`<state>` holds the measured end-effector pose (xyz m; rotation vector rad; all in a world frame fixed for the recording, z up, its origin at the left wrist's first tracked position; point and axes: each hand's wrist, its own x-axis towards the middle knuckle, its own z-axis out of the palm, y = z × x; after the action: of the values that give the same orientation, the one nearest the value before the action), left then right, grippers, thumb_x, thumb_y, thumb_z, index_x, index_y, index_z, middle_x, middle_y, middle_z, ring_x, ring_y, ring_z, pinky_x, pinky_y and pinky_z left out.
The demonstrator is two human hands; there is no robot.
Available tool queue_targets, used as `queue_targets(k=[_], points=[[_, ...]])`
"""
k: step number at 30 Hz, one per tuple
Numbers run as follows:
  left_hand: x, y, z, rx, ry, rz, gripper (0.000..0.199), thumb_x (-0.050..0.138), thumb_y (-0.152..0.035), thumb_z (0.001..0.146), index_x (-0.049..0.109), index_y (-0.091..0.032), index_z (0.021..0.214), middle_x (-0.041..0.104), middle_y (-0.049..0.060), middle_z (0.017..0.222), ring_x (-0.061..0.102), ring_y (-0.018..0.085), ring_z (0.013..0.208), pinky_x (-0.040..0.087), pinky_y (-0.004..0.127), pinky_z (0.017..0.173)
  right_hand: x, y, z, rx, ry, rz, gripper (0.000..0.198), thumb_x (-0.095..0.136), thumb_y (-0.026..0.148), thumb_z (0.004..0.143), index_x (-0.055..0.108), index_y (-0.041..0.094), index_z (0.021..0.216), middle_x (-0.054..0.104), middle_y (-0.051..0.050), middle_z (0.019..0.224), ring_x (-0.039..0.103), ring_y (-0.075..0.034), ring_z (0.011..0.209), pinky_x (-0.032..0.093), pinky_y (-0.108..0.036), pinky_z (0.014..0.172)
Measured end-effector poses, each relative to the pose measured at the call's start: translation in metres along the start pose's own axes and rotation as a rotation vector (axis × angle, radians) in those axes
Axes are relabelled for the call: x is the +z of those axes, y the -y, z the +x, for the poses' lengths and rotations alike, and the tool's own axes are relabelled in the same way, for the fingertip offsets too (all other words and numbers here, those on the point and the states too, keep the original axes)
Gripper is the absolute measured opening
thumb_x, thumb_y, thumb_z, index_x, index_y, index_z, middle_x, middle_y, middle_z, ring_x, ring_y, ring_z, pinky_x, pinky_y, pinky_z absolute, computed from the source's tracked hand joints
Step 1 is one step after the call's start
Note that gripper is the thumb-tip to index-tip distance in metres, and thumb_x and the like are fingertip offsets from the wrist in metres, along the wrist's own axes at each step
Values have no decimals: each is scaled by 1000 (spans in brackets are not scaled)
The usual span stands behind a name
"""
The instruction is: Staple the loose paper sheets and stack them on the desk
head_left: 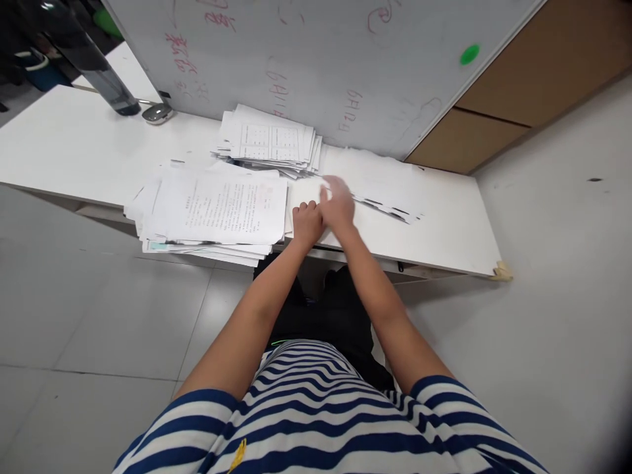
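My left hand (pixel 309 224) rests at the front edge of the white table, its fingers curled in; what they hold, if anything, is hidden. Right beside it, my right hand (pixel 338 203) is smeared by motion, so its fingers cannot be read. To the left of my hands lies a thick, uneven stack of printed sheets (pixel 217 204). Behind that is a second pile of papers (pixel 271 141), with a table of boxes on its top sheet. Dark-edged paper strips (pixel 385 207) lie to the right of my right hand.
A whiteboard (pixel 316 59) with red writing and a green magnet (pixel 469 54) stands along the back of the table (pixel 444 230). At the back left are a computer mouse (pixel 158 113) and a dark bottle (pixel 106 76). A wall (pixel 557 217) closes off the right side.
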<state>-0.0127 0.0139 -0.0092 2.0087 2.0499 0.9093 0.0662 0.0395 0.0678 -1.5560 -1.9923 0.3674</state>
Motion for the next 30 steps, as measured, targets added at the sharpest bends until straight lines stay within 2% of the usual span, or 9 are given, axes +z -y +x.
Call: queue_targets(k=[2, 5, 7, 9, 12, 17, 20, 26, 30], points=[[-2, 0, 0, 39, -15, 67, 34, 45, -45, 98, 68, -20, 89, 67, 15, 97, 57, 32, 102, 36, 44, 85, -17, -49, 20, 134, -49, -134, 49, 34, 37, 98, 50, 20, 142, 45, -13, 154, 36, -28, 145, 32, -52, 118], [-3, 1, 1, 68, -40, 134, 42, 40, -49, 100, 67, -20, 85, 67, 14, 92, 58, 31, 98, 34, 42, 81, -29, -117, 37, 348, 53, -260, 73, 46, 57, 92, 32, 23, 155, 26, -15, 165, 18, -35, 153, 24, -66, 117], [-2, 1, 1, 79, -49, 161, 42, 40, -49, 100, 67, -20, 85, 67, 13, 91, 58, 30, 96, 33, 41, 79, -29, -147, 40, 463, 87, -248, 82, 43, 64, 91, 24, 22, 158, 23, -16, 166, 14, -36, 154, 19, -70, 116], [-1, 1, 1, 86, -57, 184, 42, 40, -48, 101, 66, -21, 83, 66, 13, 90, 58, 30, 95, 32, 41, 78, -25, -163, 41, 503, 31, -241, 80, 37, 66, 93, 21, 24, 159, 24, -15, 166, 14, -34, 154, 13, -72, 116], [-1, 2, 2, 90, -63, 207, 42, 40, -48, 101, 65, -21, 82, 66, 13, 89, 58, 29, 92, 32, 40, 77, -21, -173, 50, 494, -91, -289, 76, 32, 65, 94, 22, 27, 159, 24, -13, 166, 13, -33, 155, 8, -74, 115], [-3, 0, 3, 82, -55, 230, 40, 41, -47, 101, 64, -22, 81, 65, 12, 87, 58, 28, 91, 33, 40, 77, -16, -183, 67, 563, -8, -305, 82, 40, 70, 89, 33, 23, 155, 22, -16, 167, 15, -36, 154, 4, -72, 117], [-4, -1, 2, 74, -40, 224, 39, 41, -47, 101, 64, -22, 81, 66, 12, 89, 57, 28, 92, 33, 40, 77, -11, -185, 65, 552, -56, -297, 73, 38, 65, 92, 40, 24, 152, 26, -13, 166, 19, -32, 154, 4, -69, 118], [-5, -1, 2, 67, -37, 205, 38, 40, -47, 101, 62, -22, 83, 66, 12, 91, 57, 29, 96, 33, 40, 79, -7, -181, 61, 513, -153, -264, 54, 37, 52, 99, 52, 22, 142, 44, -14, 157, 33, -30, 146, 14, -68, 115], [-7, -2, 2, 51, -13, 188, 38, 40, -46, 101, 62, -22, 83, 66, 12, 92, 57, 29, 97, 34, 40, 79, -14, -185, 66, 478, -184, -310, 45, 38, 42, 102, 62, 16, 130, 64, -18, 134, 50, -32, 129, 29, -62, 108]])
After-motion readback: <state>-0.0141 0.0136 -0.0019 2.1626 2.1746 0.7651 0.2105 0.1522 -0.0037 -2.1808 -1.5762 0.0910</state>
